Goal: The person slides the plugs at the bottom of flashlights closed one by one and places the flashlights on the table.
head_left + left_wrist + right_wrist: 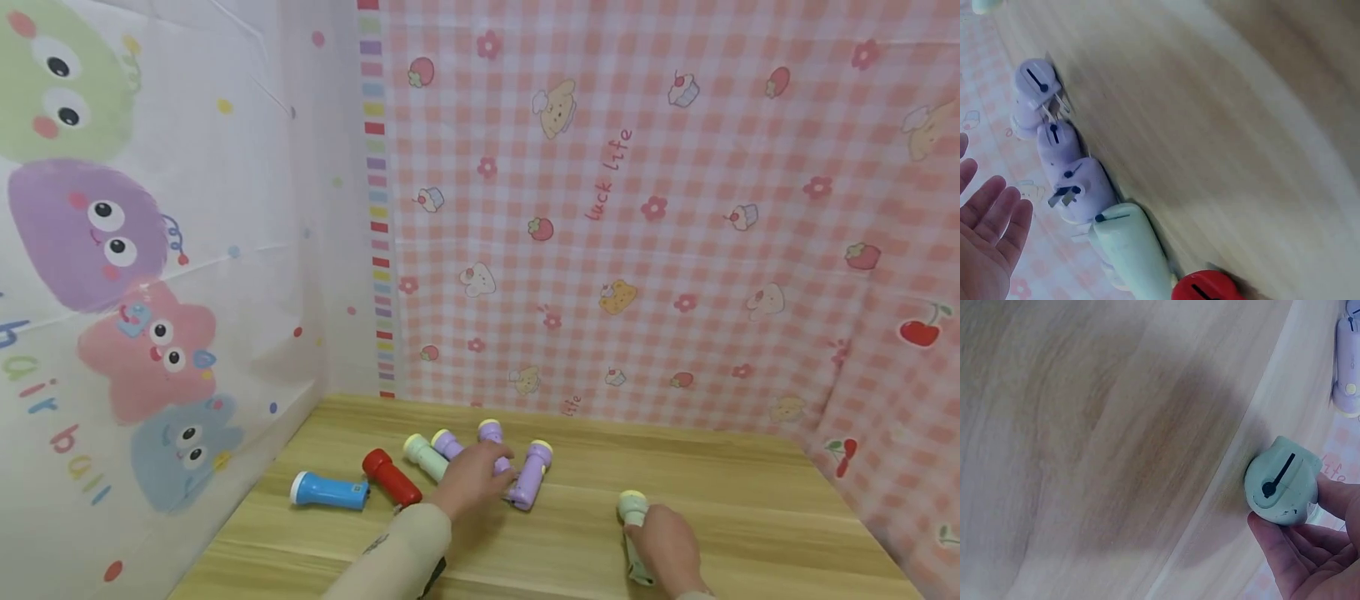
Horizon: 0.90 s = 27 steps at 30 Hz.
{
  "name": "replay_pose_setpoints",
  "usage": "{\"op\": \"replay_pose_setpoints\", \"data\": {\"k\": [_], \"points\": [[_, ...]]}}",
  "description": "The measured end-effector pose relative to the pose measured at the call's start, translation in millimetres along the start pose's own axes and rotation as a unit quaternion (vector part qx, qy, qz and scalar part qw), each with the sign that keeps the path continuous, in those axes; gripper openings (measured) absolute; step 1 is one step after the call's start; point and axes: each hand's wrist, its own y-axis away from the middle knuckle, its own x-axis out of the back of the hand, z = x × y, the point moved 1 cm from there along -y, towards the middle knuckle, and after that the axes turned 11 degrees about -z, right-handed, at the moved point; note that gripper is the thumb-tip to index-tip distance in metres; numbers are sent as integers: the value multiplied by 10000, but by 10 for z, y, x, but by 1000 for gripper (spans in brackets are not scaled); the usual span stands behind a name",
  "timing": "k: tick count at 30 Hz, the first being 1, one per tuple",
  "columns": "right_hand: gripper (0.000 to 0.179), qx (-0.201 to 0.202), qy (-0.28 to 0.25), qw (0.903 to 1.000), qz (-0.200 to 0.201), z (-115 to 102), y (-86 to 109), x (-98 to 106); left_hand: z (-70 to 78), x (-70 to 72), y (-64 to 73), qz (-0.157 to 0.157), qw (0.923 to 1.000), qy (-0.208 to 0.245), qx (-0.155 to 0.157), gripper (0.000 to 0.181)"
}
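Observation:
My right hand [667, 540] holds a pale green flashlight [633, 506] on the right side of the table. In the right wrist view, thumb and fingers pinch the sides of this flashlight [1282, 484], its slotted end facing the camera. Above the purple flashlights my left hand [472, 479] hovers; the left wrist view shows its fingers loosely spread, apart from them. One purple flashlight [533, 475] lies right of that hand, while another [491, 432] and a third [446, 443] are partly hidden behind it. Prongs stick out of one purple end [1088, 190].
Left of the purple ones lie another pale green flashlight [425, 457], a red flashlight [392, 478] and a blue flashlight [330, 492]. The wooden table [750, 517] meets a pink checked cloth [637, 250] behind and a white printed cloth [247, 333] at left.

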Motion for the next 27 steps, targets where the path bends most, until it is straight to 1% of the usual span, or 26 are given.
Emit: {"op": "replay_pose_setpoints", "data": {"k": [2,4,8,12,17,21,25,27], "points": [[32,-9,-18,10000,-51,9,0,3,-26,-7,-51,-83,9999,-32,113,27],[32,0,-13,10000,-76,16,-4,5,-40,-19,-104,-146,9997,-114,153,29],[32,-33,-93,9998,-157,19,-17,8,-31,-58,-207,-203,9993,-281,146,30],[31,-79,-104,9998,-167,21,-34,6,0,-105,-292,-328,9991,-191,194,31],[31,-82,-83,9998,-138,40,-39,4,24,-194,-392,-437,9984,-206,281,32],[31,-101,-86,9998,-137,26,-32,18,51,-238,-462,-373,9983,-333,302,30],[31,-136,-77,9998,-123,25,-32,18,101,-277,-507,-247,9984,-373,338,16],[31,-150,-82,9998,-119,31,-22,13,125,-310,-521,-165,9986,-350,352,16]]}}
